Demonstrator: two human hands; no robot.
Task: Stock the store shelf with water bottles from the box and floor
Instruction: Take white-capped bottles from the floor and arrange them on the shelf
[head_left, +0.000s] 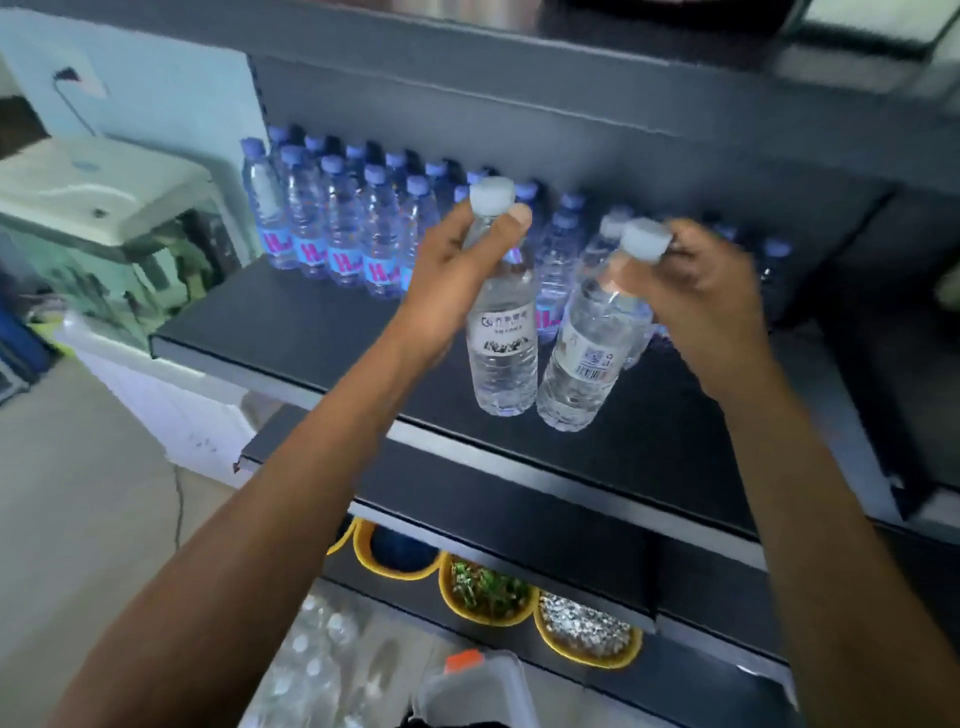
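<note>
**Two white-capped bottles at the shelf front, one in each hand**

Both arms are stretched out over the dark shelf (291, 322), and each of the hands has a bottle. The left hand (457, 280) grips the upright bottle (501, 338) high up, thumb and fingers wrapped round its neck just under the white cap. Its label faces the camera, with dark print on white. The right hand (706, 301) is blurred, but its fingers are curled in at the neck of the tilted bottle (587, 353). This one leans with its cap towards the right and shows a barcode on its label.

The two bottles sit side by side with their bases very close together, over the front part of the shelf. Whether either base is actually down on the shelf, I cannot tell.

Behind them, at the back of the same shelf, stand rows of blue-capped bottles (332, 228) with pink lettering on their labels. They are packed tight from the left end and run on behind the hands.

Below, a second dark shelf (467, 499) juts out. Under that sit yellow bowls (485, 592), one with green contents and one with something pale and grainy. At the bottom edge are more clear bottles (311, 665), blurred, beside a container with an orange cap (467, 680).
</note>
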